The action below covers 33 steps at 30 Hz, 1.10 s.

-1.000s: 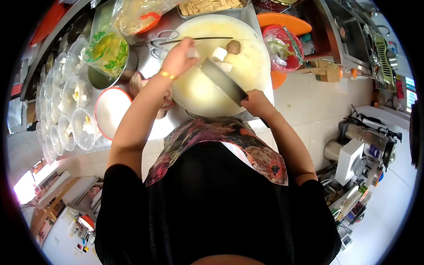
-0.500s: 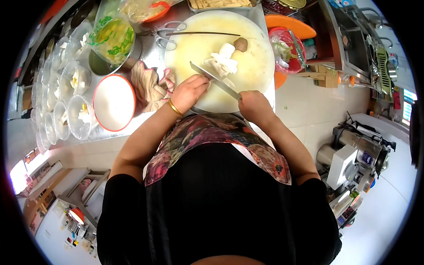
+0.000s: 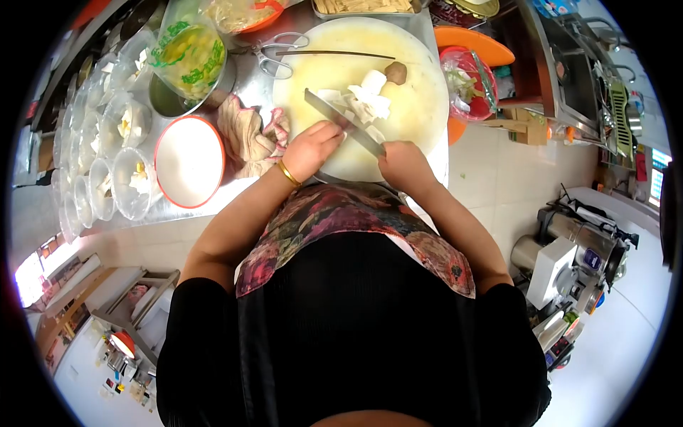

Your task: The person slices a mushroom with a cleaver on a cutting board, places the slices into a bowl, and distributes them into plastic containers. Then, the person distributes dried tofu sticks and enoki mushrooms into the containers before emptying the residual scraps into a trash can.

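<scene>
The right hand [image 3: 404, 165] is closed round the handle of a knife [image 3: 345, 121], near the right side of the board's near edge. The blade slants over the round cutting board [image 3: 421, 135], its tip toward the left edge. The left hand [image 3: 313, 148] rests at the board's near left edge with its fingers bent together, the fingertips just beside the blade; whether they pinch anything cannot be told.

Thin white slices [image 3: 370, 107] lie in a loose heap along the far side of the blade, around the middle of the board. A white block [image 3: 373, 80] sits against the heap on the side toward the far edge, and a brown ball [image 3: 395, 72] is near it, toward the far right edge. A dark stick [image 3: 334, 53] lies across the board near its far edge, its left end by the scissors [image 3: 277, 53] at the far left edge.

On the bench [image 3: 238, 193], a crumpled cloth [image 3: 245, 135] lies just left of the board. Next to it, close to the bench's near edge, is a white bowl [image 3: 188, 160] with a red rim. Clear plastic cups [image 3: 131, 186] with pale pieces inside crowd the left edge. A tray [image 3: 366, 14] of tan strips stands beyond the board's far edge.
</scene>
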Motion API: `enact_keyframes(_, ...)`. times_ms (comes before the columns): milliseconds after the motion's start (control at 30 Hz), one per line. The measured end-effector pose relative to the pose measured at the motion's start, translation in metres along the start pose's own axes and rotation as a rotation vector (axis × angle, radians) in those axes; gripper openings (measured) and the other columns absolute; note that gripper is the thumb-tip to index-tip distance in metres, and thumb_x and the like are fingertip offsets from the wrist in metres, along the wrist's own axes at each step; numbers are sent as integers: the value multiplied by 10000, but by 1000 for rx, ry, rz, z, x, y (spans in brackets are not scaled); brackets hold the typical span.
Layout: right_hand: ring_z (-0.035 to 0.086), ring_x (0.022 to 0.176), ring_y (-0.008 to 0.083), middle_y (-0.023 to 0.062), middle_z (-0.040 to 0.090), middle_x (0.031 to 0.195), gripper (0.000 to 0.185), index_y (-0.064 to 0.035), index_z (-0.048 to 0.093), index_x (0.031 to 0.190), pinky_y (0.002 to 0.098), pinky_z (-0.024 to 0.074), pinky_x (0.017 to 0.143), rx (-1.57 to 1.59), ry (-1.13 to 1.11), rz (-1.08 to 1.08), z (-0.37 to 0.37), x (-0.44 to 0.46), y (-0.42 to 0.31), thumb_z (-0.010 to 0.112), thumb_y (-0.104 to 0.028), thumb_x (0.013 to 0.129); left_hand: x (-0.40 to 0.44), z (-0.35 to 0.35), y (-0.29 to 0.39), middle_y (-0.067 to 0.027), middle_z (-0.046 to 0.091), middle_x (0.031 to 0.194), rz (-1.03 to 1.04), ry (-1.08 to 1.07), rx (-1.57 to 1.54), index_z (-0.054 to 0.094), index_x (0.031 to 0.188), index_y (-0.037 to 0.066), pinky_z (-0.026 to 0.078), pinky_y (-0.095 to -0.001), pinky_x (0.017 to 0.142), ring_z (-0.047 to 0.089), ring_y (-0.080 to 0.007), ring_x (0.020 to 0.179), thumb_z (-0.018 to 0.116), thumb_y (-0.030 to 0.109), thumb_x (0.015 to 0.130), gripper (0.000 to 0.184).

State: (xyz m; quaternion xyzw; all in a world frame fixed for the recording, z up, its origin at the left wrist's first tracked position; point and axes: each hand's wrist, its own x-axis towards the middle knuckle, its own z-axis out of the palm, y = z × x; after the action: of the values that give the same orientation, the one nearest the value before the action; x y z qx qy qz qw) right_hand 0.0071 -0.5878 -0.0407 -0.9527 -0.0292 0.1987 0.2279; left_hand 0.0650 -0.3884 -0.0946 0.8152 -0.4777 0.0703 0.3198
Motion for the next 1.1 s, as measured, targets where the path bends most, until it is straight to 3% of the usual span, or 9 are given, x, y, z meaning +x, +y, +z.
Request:
enact_keyframes(333, 581, 695, 382, 233, 587, 714, 155, 10, 592, 683, 425, 470, 675, -34, -94, 41, 13, 3, 8, 460, -70, 698, -2, 2, 3, -86, 565, 909, 23, 17, -22, 590, 890, 6, 475, -301, 726, 555, -242, 854, 547, 15, 655, 239)
enact_keyframes(433, 577, 694, 386, 227, 588, 716, 148, 17, 580, 670, 429, 467, 673, 28, -12, 12, 6, -1, 6, 460, -67, 690, 0, 0, 1, -93, 559, 905, 40, 38, 6, 587, 902, -3, 471, -303, 728, 550, -246, 861, 542, 13, 651, 255)
enact_keyframes(633, 576, 715, 381, 228, 586, 727, 146, 21, 575, 685, 434, 460, 687, -57, -61, -48, 8, -1, 4, 455, -61, 690, -2, 1, -4, -98, 555, 911, 45, 39, -34, 587, 907, -5, 462, -307, 734, 543, -255, 861, 540, 12, 664, 249)
enact_keyframes(867, 584, 721, 380, 238, 593, 738, 161, 18, 596, 696, 431, 463, 705, -28, -104, 35, 16, 3, 8, 461, -69, 691, -6, 1, -1, -93, 562, 889, 49, 46, -19, 588, 891, -1, 467, -308, 721, 546, -250, 854, 544, 10, 655, 241)
enact_keyframes(967, 594, 723, 373, 239, 597, 743, 161, 16, 602, 707, 427, 473, 697, 61, -55, -10, -10, -9, -4, 465, -67, 689, -8, -1, -2, -75, 551, 885, 54, 37, 17, 587, 861, 12, 469, -287, 704, 540, -223, 832, 544, 29, 647, 219)
enact_keyframes(1100, 569, 721, 395, 238, 584, 722, 184, 30, 593, 715, 442, 453, 705, -3, -133, 39, 24, 2, 14, 486, -120, 719, -7, 2, -2, -64, 546, 869, 74, 79, 44, 585, 841, 17, 473, -280, 682, 539, -209, 805, 544, 40, 653, 193)
